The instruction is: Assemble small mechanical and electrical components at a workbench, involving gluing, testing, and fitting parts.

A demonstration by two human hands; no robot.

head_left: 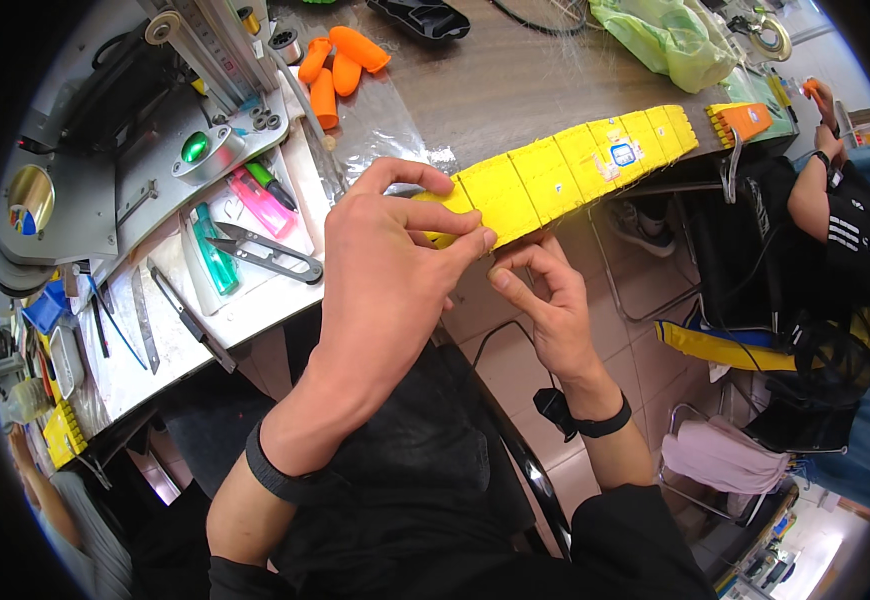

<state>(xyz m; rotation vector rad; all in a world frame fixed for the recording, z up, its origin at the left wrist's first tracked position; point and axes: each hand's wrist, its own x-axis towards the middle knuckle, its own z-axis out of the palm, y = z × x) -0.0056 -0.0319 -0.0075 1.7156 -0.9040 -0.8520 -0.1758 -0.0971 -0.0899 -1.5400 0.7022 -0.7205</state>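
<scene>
Where the yellow strip (545,185) lay: along the front edge of the brown bench (495,90), its long axis running up and rightward from the left hand (370,270), narrowing toward the far end.
Left hand: its thumb and fingers pinched the near end, partly covering it.
Right hand (558,310): curled just below the strip's lower edge; whether it gripped, I could not tell.
Bench neighbours: an orange-and-yellow stack (742,122) sat just beyond the far end; orange finger cots (346,75) and a green plastic bag (670,45) lay behind.
Sticker (622,155): blue and white, its print too small to read.
</scene>
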